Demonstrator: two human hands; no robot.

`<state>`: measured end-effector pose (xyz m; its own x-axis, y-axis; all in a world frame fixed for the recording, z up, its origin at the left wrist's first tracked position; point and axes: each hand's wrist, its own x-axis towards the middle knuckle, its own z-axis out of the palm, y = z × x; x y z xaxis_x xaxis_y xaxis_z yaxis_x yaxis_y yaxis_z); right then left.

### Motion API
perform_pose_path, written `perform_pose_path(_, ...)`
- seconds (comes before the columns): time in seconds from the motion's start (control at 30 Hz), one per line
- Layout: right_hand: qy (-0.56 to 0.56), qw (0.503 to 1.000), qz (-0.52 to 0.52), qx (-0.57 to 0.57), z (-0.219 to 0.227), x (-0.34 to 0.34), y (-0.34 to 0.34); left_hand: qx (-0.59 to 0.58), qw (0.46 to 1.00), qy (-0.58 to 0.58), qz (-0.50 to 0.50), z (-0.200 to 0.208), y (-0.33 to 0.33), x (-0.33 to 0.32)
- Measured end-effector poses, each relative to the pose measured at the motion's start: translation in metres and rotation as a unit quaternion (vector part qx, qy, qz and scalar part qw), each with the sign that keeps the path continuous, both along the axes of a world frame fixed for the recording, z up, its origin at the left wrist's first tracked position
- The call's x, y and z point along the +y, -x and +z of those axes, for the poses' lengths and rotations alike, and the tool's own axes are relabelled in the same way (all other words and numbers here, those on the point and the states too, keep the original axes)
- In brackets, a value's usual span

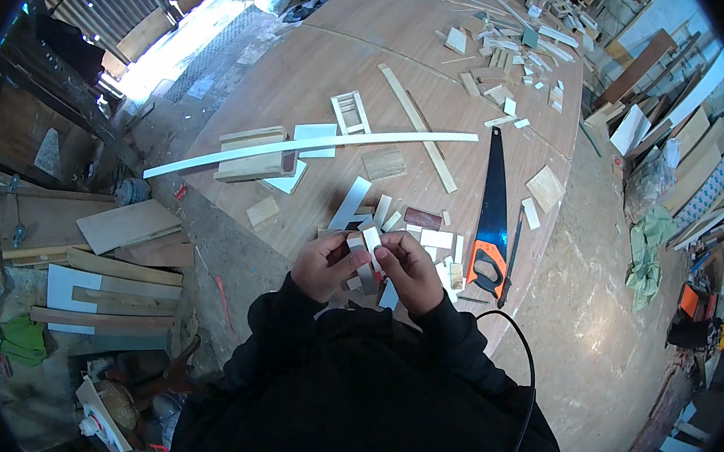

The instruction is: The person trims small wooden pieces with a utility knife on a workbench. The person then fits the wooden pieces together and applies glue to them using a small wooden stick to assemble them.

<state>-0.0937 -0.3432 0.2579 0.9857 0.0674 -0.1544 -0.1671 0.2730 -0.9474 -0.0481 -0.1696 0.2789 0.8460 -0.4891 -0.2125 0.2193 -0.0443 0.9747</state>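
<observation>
Close to my body, over the near edge of the wooden table (308, 58), both my hands are closed on small wood pieces. My right hand (411, 271) pinches a small white-faced wooden block (372, 240). Just beside it, my left hand (328, 266) grips another small wooden block (355, 242), partly covered by the fingers. Whether the two blocks touch is hard to make out. Around and beyond my hands lie several white and bare offcuts (437, 239), a longer white strip (350, 203) and a dark red-brown block (423, 218).
To the right lies a handsaw (492, 203) with an orange and black handle. A long white strip (326, 140) crosses a hollow wooden piece (252, 154). A small wooden frame (350, 112) stands farther off. Scraps heap at the far right; boards (125, 227) lie left.
</observation>
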Motion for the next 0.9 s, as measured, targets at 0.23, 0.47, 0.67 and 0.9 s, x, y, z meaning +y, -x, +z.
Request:
perform_pose_path(0.23,0.094,0.994,0.042,-0.024,0.001,-0.005,0.006,0.017,1.000,0.009,0.009,-0.009,0.002,0.005)
perform_pose_path(0.47,0.063,0.998,0.011,-0.009,0.012,-0.001,0.012,-0.001,1.000,-0.014,0.010,-0.012,0.006,0.004)
perform_pose_path(0.67,0.093,0.995,0.018,-0.024,0.013,-0.002,0.014,0.020,1.000,0.021,0.001,-0.007,0.006,0.003)
perform_pose_path(0.9,0.079,0.996,0.029,-0.035,0.015,-0.001,0.015,0.048,0.998,0.033,0.005,-0.007,0.007,0.006)
